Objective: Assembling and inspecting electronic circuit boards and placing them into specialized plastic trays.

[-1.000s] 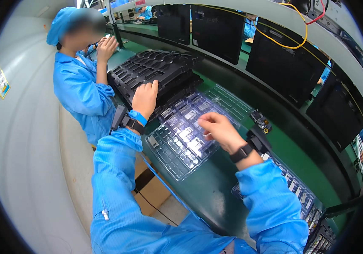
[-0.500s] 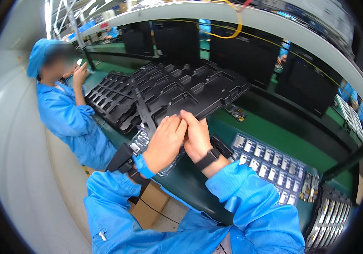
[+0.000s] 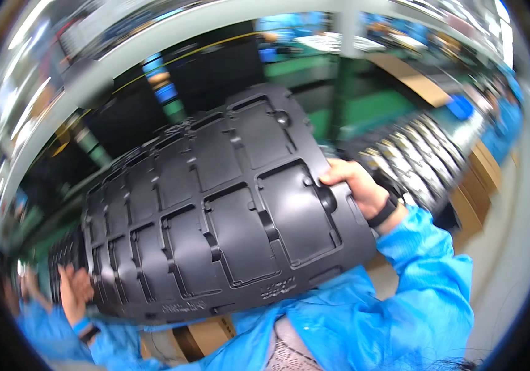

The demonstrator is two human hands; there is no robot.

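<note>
1. My left hand (image 3: 74,292) grips the left edge of the black moulded plastic tray (image 3: 215,210) with rectangular pockets.
2. Tray held up close before the camera, tilted, above the green table (image 3: 370,105).
3. My right hand (image 3: 356,185) clasps its right edge, thumb on top.

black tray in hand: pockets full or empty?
Empty. The black tray shows only bare moulded pockets; the right hand and left hand grip its ends.

Black moulded plastic tray (image 3: 215,216) with a smooth, slightly glossy sheen, blue thin smooth cloth sleeve (image 3: 428,272), brown matt cardboard boxes (image 3: 481,179), glossy green table top (image 3: 370,108)
</note>
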